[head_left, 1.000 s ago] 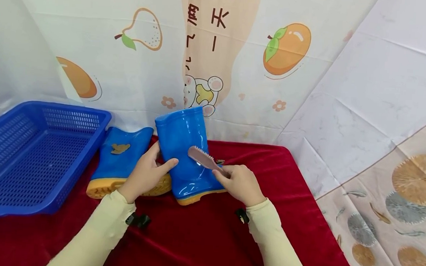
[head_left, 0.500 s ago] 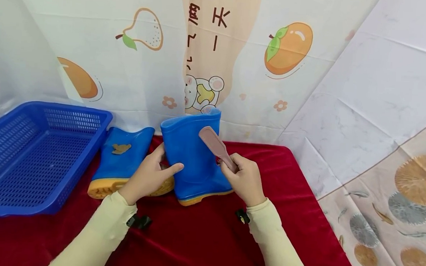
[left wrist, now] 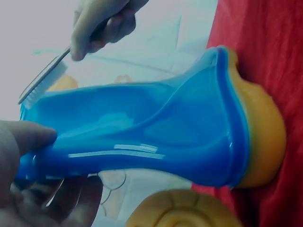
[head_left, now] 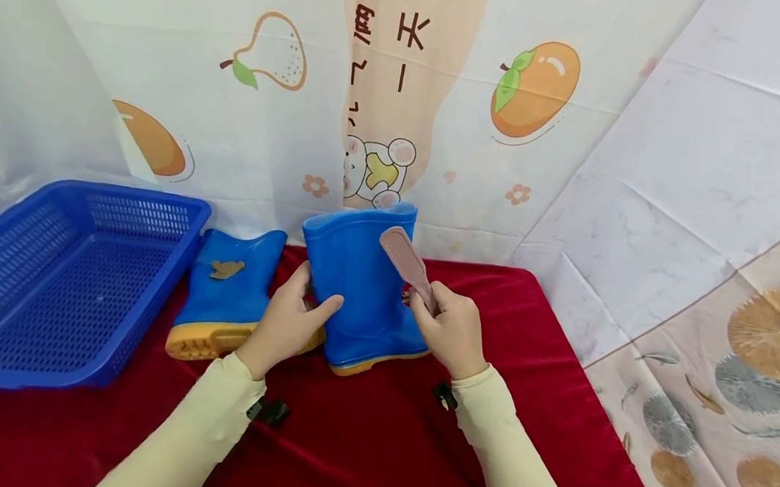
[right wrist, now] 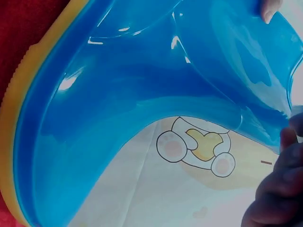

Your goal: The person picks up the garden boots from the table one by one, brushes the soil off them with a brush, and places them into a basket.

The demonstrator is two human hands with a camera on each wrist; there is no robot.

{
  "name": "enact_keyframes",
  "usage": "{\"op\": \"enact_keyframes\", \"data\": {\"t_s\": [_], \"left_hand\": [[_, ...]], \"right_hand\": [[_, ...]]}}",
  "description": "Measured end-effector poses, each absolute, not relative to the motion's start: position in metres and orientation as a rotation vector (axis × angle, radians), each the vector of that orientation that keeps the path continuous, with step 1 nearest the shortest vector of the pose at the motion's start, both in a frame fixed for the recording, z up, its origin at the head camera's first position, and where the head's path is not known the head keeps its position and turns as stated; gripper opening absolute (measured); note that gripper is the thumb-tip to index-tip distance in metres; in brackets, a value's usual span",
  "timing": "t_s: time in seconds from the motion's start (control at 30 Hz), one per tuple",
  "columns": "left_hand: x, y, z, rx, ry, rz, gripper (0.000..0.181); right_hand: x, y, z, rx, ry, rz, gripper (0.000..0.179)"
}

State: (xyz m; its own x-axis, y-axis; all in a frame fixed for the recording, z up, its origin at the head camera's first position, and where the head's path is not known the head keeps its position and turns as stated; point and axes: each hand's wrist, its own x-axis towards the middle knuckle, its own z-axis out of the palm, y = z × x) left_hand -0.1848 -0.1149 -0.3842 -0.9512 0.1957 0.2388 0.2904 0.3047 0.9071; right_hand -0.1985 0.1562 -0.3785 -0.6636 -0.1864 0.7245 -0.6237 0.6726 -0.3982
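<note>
In the middle of the frame, a blue boot (head_left: 358,267) stands nearly upright, with a slight lean. Its surface is smooth and glossy like rubber, the shaft is a wide tube with a curved top rim, and the sole (head_left: 352,370) is yellow. The left hand (head_left: 293,319) holds the shaft in its grip, the thumb on the near face and the fingers at the back. The right hand (head_left: 451,331) has its grip closed around the handle of a brush (head_left: 405,256), which is dull pink, with a flat, long head. In the left wrist view the short, pale bristles (left wrist: 46,87) face the shaft; whether they touch it, I cannot tell.

Left of centre, a second boot (head_left: 231,294) lies on its side, showing a ridged yellow tread and a rough brown patch (head_left: 226,269) of irregular outline. At the left edge there is a blue plastic basket (head_left: 151,304) with perforated walls and bottom. The tabletop (head_left: 353,440) is covered by red cloth, soft like velvet. Behind, a creased white sheet (head_left: 182,49) carries printed fruits.
</note>
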Motion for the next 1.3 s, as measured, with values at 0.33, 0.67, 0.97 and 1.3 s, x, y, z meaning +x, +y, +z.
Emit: {"op": "enact_keyframes", "data": {"t_s": [0.33, 0.67, 0.97, 1.3], "left_hand": [[-0.178, -0.100, -0.384, -0.253, -2.453, -1.725, 0.049], [-0.182, -0.081, -0.377, -0.318, -2.351, -1.795, 0.041], [-0.205, -0.068, -0.350, -0.530, -2.319, -1.809, 0.035], [-0.227, -0.080, -0.377, -0.506, -2.474, -1.844, 0.051]], "right_hand": [[-0.200, 0.164, -0.375, 0.577, -2.142, 0.922, 0.046], [-0.203, 0.176, -0.366, 0.473, -1.890, 1.113, 0.043], [-0.203, 0.185, -0.355, 0.388, -1.749, 1.199, 0.037], [-0.199, 0.185, -0.349, 0.377, -1.801, 1.224, 0.033]]}}
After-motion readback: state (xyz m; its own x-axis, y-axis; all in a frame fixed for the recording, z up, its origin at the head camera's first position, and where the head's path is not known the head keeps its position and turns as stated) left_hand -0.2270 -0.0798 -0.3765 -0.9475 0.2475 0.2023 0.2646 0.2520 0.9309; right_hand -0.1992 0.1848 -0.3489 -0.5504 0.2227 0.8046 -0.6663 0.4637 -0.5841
